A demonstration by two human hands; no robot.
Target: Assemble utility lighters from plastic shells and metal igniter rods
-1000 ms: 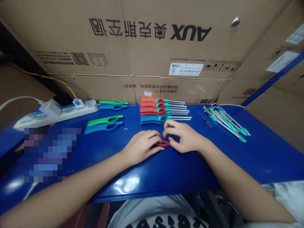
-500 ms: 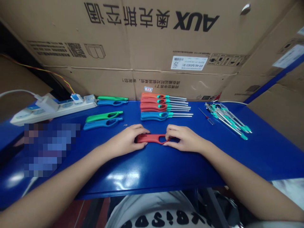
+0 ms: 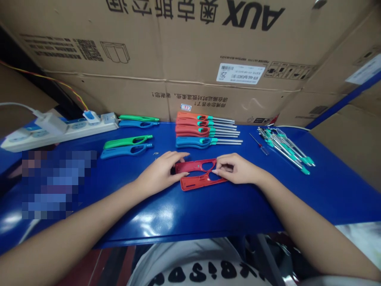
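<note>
Two red lighter casing halves lie side by side at the middle of the blue table, hollow insides up. My left hand [image 3: 163,170] grips the left end of the upper casing half [image 3: 195,166], its thumb along the near edge and fingers along the far edge. At the other end, my right hand [image 3: 238,169] pinches the upper half near its trigger opening. The lower casing half [image 3: 198,182] rests just in front, its right end close to or touching my right fingertips; the exact contact is hidden.
Behind lie assembled red and blue lighters [image 3: 193,142]. Green and blue casings [image 3: 127,142] are at the left, near a power strip [image 3: 79,126]. To the right are a screwdriver [image 3: 263,149] and metal lighter rods [image 3: 287,149]. A cardboard wall [image 3: 190,55] closes off the back.
The single closed red casing has come apart into two halves. One half now lies nearer me, open side up. My hands have stayed around the casing's two ends.
</note>
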